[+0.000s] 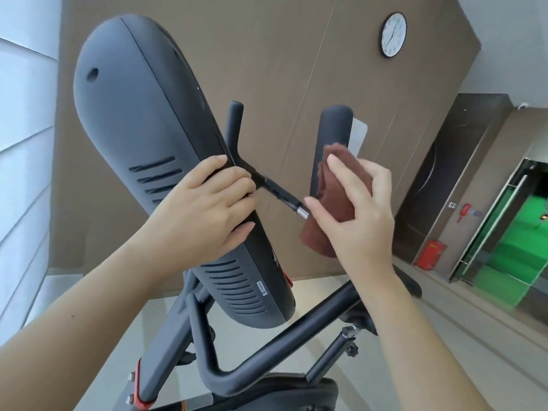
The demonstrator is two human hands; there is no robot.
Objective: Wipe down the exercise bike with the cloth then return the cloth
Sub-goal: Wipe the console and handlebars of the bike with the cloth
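Observation:
The exercise bike's big dark grey console (142, 120) tilts across the left and middle of the view. My left hand (204, 212) grips its edge where a thin black bracket arm (278, 192) joins it. My right hand (355, 209) holds a crumpled brown cloth (332, 185) against the lower part of a padded black handlebar grip (332, 137), close to the bracket's metal tip. The black handlebar tube (284, 330) and frame run below my arms.
A brown panelled wall with a round clock (393, 35) stands behind the bike. At the right are a dark door (453, 179), a red box on the floor (430, 254) and a glass door with green beyond (510, 232). Pale floor lies below.

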